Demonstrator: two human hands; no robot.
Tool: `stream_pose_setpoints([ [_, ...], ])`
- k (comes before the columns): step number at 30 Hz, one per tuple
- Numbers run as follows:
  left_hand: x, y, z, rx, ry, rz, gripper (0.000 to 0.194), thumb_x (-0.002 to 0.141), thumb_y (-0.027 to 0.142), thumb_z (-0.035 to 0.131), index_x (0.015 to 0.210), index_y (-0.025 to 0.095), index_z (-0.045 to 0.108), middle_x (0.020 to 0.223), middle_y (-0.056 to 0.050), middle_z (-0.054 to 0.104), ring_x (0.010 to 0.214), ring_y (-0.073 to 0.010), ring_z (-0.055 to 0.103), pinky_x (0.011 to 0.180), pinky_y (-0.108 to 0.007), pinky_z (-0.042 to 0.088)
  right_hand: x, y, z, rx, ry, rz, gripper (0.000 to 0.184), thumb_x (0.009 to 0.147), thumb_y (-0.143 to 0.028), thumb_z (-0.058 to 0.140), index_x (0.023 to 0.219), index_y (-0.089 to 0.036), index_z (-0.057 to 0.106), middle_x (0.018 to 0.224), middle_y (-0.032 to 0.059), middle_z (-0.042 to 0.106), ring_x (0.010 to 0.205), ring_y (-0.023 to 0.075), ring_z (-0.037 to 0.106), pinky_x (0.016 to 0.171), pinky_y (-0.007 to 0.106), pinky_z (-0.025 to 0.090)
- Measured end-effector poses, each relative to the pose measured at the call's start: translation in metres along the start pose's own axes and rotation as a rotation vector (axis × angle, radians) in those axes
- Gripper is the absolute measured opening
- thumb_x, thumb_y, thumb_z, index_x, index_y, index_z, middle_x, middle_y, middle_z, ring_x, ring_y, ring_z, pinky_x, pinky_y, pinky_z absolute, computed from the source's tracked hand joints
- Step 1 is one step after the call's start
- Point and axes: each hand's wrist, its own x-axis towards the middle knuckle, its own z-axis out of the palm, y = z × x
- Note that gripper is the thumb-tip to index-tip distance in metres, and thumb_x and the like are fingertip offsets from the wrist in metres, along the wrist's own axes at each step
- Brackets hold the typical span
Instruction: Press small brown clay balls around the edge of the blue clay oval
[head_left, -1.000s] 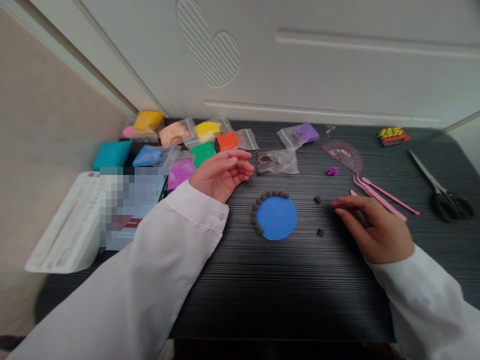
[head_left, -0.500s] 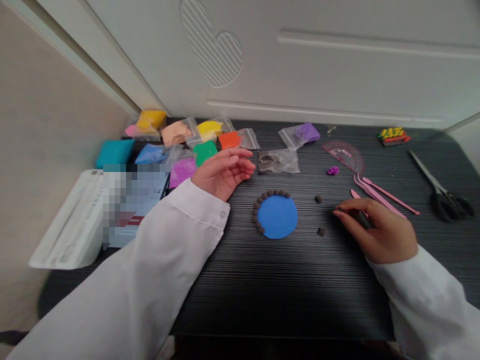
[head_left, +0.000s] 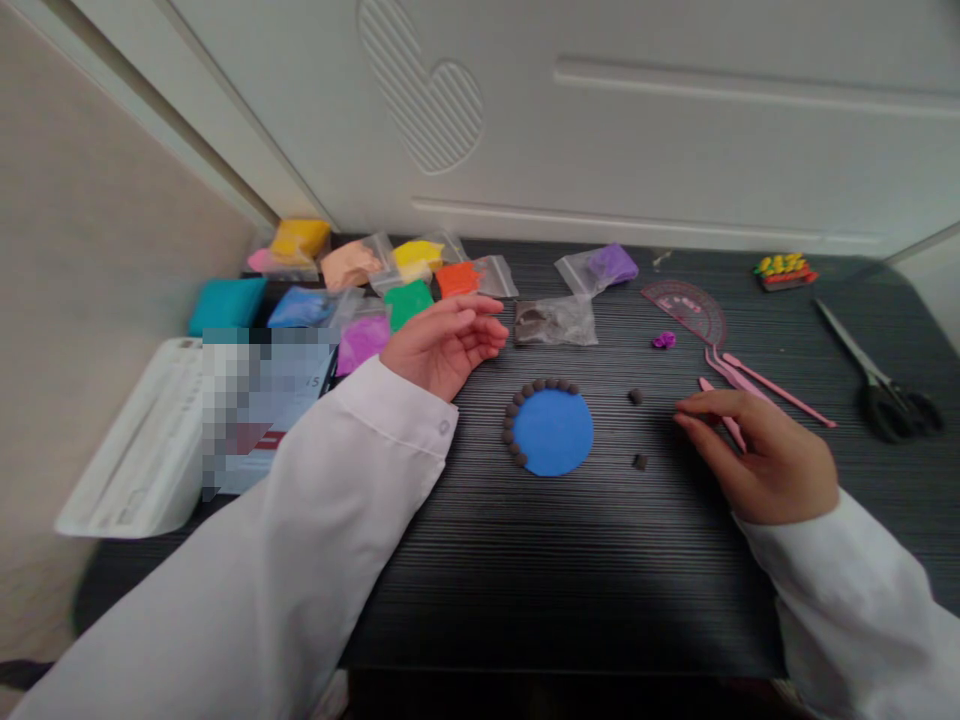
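As the right hand (head_left: 772, 455) edges farther right of the blue disc (head_left: 556, 432) on the bench (head_left: 555, 580), pinched around what, if anything, I cannot tell, the left hand (head_left: 444, 347) curls relaxed and empty beyond the disc's left side, whose partial rim of dark balls (head_left: 508, 423) seems no further along.

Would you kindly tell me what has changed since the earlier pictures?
The right hand has shifted slightly rightward, away from the two dark bits, uncovering more of the short pink tool. Whether it holds anything is unclear. The left hand, blue disc and dark balls stayed put.
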Motion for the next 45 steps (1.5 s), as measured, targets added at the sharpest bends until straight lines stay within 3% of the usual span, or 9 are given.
stream_pose_setpoints([
  [3, 0.0, 0.0, 0.0, -0.001, -0.003, -0.002, 0.019, 0.068, 0.018, 0.049, 0.083, 0.012, 0.059, 0.068, -0.004, 0.063, 0.067, -0.0114, 0.057, 0.065, -0.024, 0.044, 0.0, -0.001, -0.002, -0.038, -0.013, -0.002, 0.021, 0.078, -0.02, 0.047, 0.097, -0.021, 0.054, 0.083, 0.0011, 0.062, 0.076, 0.0127, 0.059, 0.072, 0.025, 0.046],
  [6, 0.0, 0.0, 0.0, 0.0, -0.002, 0.0, 0.019, 0.068, 0.019, 0.049, 0.083, 0.012, 0.059, 0.068, -0.004, 0.063, 0.067, -0.0114, 0.057, 0.065, -0.024, 0.044, 0.001, -0.005, -0.005, -0.057, -0.023, 0.041, 0.016, 0.081, -0.023, 0.04, 0.085, -0.021, 0.056, 0.071, 0.0, 0.06, 0.066, 0.0109, 0.057, 0.062, 0.023, 0.044],
  [11, -0.001, 0.001, 0.001, 0.011, 0.01, -0.002, 0.019, 0.068, 0.019, 0.049, 0.083, 0.012, 0.059, 0.068, -0.003, 0.063, 0.067, -0.0115, 0.057, 0.065, -0.024, 0.044, 0.003, -0.008, -0.006, -0.049, -0.005, 0.064, 0.012, 0.072, -0.033, 0.055, 0.072, -0.021, 0.054, 0.068, -0.0007, 0.059, 0.06, 0.0119, 0.055, 0.055, 0.024, 0.042],
  [14, -0.001, 0.001, 0.002, 0.028, 0.028, -0.008, 0.019, 0.067, 0.019, 0.048, 0.082, 0.013, 0.059, 0.067, -0.003, 0.062, 0.066, -0.0118, 0.057, 0.065, -0.024, 0.045, 0.003, -0.007, -0.005, -0.049, 0.002, 0.032, 0.013, 0.07, -0.029, 0.059, 0.08, -0.021, 0.055, 0.074, 0.0003, 0.061, 0.067, 0.0138, 0.058, 0.062, 0.026, 0.045],
  [21, -0.001, 0.001, 0.002, 0.027, 0.028, -0.007, 0.019, 0.067, 0.019, 0.048, 0.082, 0.013, 0.059, 0.067, -0.003, 0.062, 0.067, -0.0115, 0.057, 0.065, -0.024, 0.044, 0.002, -0.006, -0.004, -0.062, 0.024, 0.041, 0.024, 0.08, -0.019, 0.041, 0.1, -0.021, 0.053, 0.082, 0.0018, 0.064, 0.076, 0.0136, 0.06, 0.07, 0.026, 0.047],
  [26, -0.001, 0.001, 0.002, 0.023, 0.022, -0.005, 0.019, 0.067, 0.019, 0.049, 0.082, 0.013, 0.059, 0.067, -0.003, 0.063, 0.066, -0.0114, 0.057, 0.064, -0.024, 0.044, 0.003, -0.004, -0.005, -0.057, 0.028, -0.041, 0.021, 0.074, -0.019, 0.051, 0.095, -0.021, 0.055, 0.091, 0.003, 0.062, 0.083, 0.0153, 0.058, 0.078, 0.028, 0.045],
  [30, 0.0, 0.001, 0.002, 0.02, 0.019, -0.002, 0.019, 0.066, 0.019, 0.049, 0.082, 0.013, 0.059, 0.067, -0.003, 0.062, 0.066, -0.0116, 0.057, 0.065, -0.024, 0.044, 0.001, -0.007, -0.004, -0.071, 0.059, 0.084, 0.014, 0.071, -0.031, 0.057, 0.082, -0.022, 0.057, 0.077, -0.0003, 0.063, 0.07, 0.0142, 0.06, 0.062, 0.024, 0.046],
  [34, 0.0, 0.001, 0.002, 0.023, 0.029, -0.008, 0.019, 0.066, 0.019, 0.049, 0.081, 0.013, 0.059, 0.067, -0.003, 0.062, 0.066, -0.0117, 0.057, 0.065, -0.025, 0.044, -0.001, -0.011, -0.006, -0.112, 0.05, 0.159, 0.021, 0.071, -0.042, 0.054, 0.068, -0.021, 0.054, 0.064, -0.0018, 0.06, 0.049, 0.0101, 0.053, 0.046, 0.022, 0.039],
  [45, 0.0, 0.001, 0.001, 0.041, 0.038, -0.007, 0.019, 0.067, 0.02, 0.049, 0.082, 0.013, 0.059, 0.068, -0.003, 0.062, 0.066, -0.0119, 0.057, 0.064, -0.025, 0.044, 0.0, -0.015, -0.006, -0.103, 0.086, 0.227, 0.02, 0.078, -0.031, 0.045, 0.065, -0.022, 0.056, 0.058, -0.0011, 0.06, 0.051, 0.0112, 0.055, 0.052, 0.024, 0.04],
])
